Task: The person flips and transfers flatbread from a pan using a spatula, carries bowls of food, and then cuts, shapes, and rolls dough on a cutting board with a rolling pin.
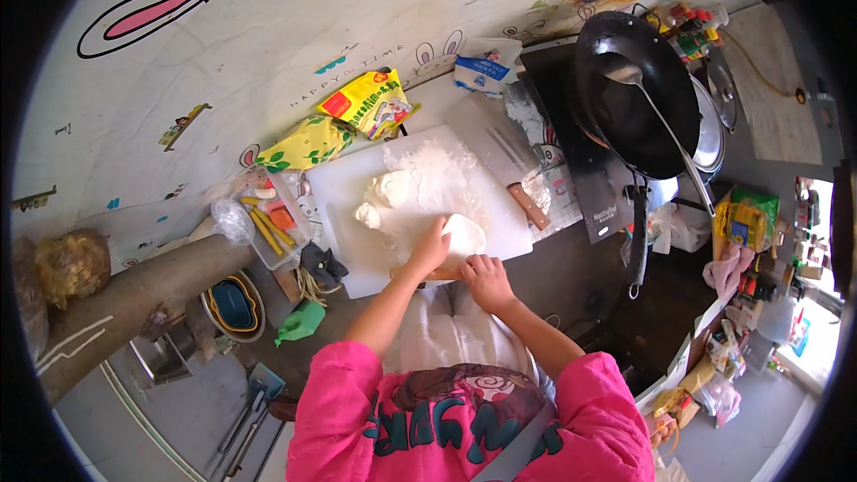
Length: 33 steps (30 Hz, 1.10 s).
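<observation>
A white cutting board [344, 201] dusted with flour [437, 174] lies in front of me. Two lumps of dough [390, 188] rest on its left part. My left hand [431, 245] is closed on the left edge of a flat round piece of dough [465, 236]. Below that dough, at the board's near edge, my right hand [486, 278] has its fingers curled over the right end of a wooden rolling pin [439, 275]. A cleaver [494, 145] with a wooden handle lies at the board's right side.
Yellow food bags [368, 104] and a white salt bag [486, 67] stand behind the board. To the right, a black wok [638, 89] with a metal ladle sits over the stove [594, 201]. A tray [270, 254] with yellow sticks is at the left.
</observation>
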Motion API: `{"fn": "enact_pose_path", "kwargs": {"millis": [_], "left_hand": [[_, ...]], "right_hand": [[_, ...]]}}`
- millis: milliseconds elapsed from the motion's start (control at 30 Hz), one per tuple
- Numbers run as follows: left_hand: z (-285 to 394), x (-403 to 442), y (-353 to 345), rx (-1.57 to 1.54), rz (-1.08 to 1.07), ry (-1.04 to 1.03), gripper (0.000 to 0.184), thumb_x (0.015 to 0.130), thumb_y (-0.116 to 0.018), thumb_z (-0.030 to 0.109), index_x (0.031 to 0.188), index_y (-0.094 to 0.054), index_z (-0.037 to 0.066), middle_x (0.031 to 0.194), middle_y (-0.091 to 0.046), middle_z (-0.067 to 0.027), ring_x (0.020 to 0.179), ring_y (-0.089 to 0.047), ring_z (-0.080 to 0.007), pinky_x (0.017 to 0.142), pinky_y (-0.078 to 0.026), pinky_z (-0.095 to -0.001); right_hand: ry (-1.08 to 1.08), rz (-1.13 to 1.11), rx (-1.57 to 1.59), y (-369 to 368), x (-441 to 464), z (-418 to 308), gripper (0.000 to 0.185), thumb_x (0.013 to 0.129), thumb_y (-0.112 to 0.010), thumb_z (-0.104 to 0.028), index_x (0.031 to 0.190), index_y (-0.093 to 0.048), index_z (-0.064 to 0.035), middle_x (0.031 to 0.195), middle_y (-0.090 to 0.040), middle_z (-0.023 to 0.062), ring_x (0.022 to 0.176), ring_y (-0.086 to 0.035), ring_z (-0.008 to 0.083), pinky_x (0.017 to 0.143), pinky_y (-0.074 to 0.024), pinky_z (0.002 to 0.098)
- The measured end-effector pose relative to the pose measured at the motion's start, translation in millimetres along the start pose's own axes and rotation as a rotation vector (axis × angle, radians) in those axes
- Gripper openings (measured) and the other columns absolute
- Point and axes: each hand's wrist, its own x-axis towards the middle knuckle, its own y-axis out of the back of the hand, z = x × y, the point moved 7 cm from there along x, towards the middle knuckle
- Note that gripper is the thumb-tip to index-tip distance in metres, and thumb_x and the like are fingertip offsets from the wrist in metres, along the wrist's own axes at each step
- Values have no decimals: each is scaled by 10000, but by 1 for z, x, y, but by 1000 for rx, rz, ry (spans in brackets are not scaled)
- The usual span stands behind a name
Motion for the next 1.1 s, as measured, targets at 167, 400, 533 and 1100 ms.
{"fn": "enact_pose_path", "kwargs": {"millis": [167,400,533,1100], "left_hand": [[-8,-28,34,230,131,74,348,843,-567,173,1129,-458,9,1123,-544,-215,1037,-518,-400,858,-415,-475],[27,-24,15,666,190,-271,659,822,-582,276,1379,-336,25,1463,-292,-117,1371,-231,-263,1087,-209,-479],[45,15,21,705,192,-265,684,828,-564,308,1395,-304,27,1484,-254,-101,1381,-214,-240,1101,-180,-469],[13,-14,7,666,117,-218,750,810,-582,306,1411,-249,7,1478,-239,-164,1367,-243,-285,1098,-192,-447]], "right_hand": [[30,91,5,11,9,14,209,746,-534,-109,954,-546,-97,963,-526,52,897,-526,212,776,-403,363],[-116,113,105,-5,23,54,375,728,-645,-263,1007,-531,-41,1042,-533,124,978,-499,276,849,-355,417],[-157,203,18,3,52,84,375,736,-627,-272,1027,-512,-65,1063,-527,102,974,-501,271,830,-352,419],[-202,148,31,-12,25,61,538,730,-648,-325,1170,-485,-62,1172,-492,99,1103,-456,259,905,-316,443]]}}
